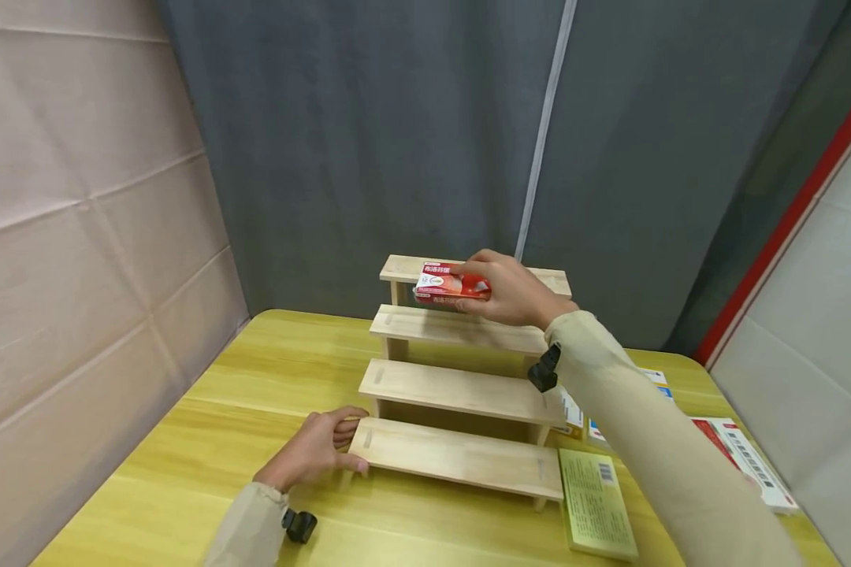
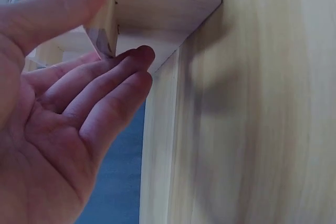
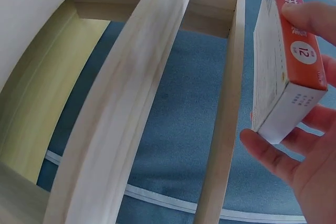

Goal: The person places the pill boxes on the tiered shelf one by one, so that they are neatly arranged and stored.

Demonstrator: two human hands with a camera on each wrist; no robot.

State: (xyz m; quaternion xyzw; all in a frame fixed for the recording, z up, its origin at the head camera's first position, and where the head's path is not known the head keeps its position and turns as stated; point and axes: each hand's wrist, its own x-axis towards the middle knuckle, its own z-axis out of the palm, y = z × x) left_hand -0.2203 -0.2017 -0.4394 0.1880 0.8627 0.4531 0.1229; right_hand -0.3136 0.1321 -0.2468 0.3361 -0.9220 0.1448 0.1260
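A four-step wooden display rack [image 1: 461,387] stands on the table. My left hand [image 1: 314,447] holds the left end of its lowest step, thumb at the front edge and fingers behind. In the left wrist view, the fingers [image 2: 113,90] lie rather straight beside the step's end. My right hand [image 1: 512,291] grips a red and white medicine box [image 1: 435,280] by its right end, near the top step. From the right wrist view, the box [image 3: 273,61] appears apart from the top board [image 3: 223,114], with thumb on one face and fingertips on the opposite side.
A yellow-green box [image 1: 597,504] lies right of the lowest step. Farther right is a red and white box [image 1: 748,465]. Several more boxes are partly hidden behind my right sleeve [image 1: 652,425]. A grey curtain [image 1: 369,142] hangs behind the rack.
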